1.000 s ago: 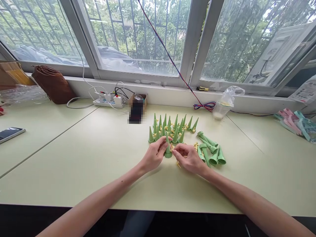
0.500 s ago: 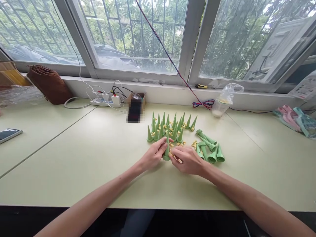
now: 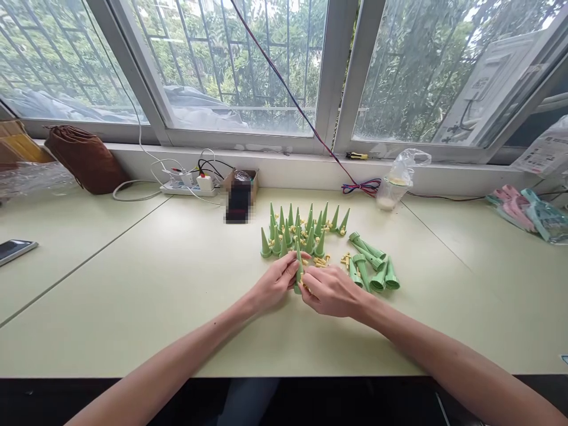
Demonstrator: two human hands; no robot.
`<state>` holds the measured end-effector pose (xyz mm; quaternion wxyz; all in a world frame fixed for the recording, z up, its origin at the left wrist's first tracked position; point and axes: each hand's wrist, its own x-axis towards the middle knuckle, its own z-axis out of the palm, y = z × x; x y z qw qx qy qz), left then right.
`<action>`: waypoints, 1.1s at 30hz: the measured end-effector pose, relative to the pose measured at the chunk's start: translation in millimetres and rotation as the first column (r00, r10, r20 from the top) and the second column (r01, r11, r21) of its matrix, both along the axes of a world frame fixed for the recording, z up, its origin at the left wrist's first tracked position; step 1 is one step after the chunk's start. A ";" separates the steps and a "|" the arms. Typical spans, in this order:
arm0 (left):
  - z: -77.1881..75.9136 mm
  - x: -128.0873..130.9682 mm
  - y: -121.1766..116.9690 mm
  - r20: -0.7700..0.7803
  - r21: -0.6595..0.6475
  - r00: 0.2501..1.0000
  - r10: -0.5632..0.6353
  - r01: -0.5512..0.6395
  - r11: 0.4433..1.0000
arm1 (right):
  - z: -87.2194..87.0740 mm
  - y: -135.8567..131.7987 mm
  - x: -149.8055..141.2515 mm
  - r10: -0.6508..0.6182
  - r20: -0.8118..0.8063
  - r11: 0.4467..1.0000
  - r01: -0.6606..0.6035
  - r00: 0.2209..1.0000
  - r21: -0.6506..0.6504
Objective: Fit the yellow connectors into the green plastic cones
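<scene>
My left hand (image 3: 276, 283) is closed round a green plastic cone (image 3: 298, 265) that stands point up on the pale green table (image 3: 177, 296). My right hand (image 3: 331, 290) pinches a small yellow part (image 3: 304, 285) against the cone's lower side. Just beyond the hands stands a cluster of several upright green cones (image 3: 302, 228) with small yellow bits among them. To the right of my right hand lie several green cones on their sides (image 3: 373, 269). A few loose yellow parts (image 3: 320, 260) lie between the hands and the cluster.
Along the window sill: a power strip with cables (image 3: 189, 184), a small box (image 3: 242, 183), a plastic bag with a cup (image 3: 394, 183), a brown pouch (image 3: 84, 160). A phone (image 3: 15, 248) lies far left; pink and teal packets (image 3: 528, 213) far right.
My right hand has closed in on the cone's base and now presses the yellow part against it. The view has shifted slightly right and down.
</scene>
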<state>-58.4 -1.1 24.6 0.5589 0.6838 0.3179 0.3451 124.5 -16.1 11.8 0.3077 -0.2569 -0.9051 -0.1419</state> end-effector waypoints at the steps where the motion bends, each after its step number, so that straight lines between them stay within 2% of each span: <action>1: 0.3 -0.1 0.0 0.001 0.002 1.000 0.000 0.000 1.000 | 0.1 0.0 0.1 0.002 0.003 1.000 -0.002 1.000 -0.004; 23: -0.8 1.5 -0.7 0.014 0.023 1.000 0.020 -0.020 1.000 | 3.1 -1.2 -0.7 -0.040 0.068 0.996 0.035 0.997 0.076; 33: -2.1 1.9 0.5 0.002 0.025 0.999 0.036 -0.036 0.999 | 2.1 -0.2 -1.1 -0.046 0.001 0.998 0.046 0.999 0.050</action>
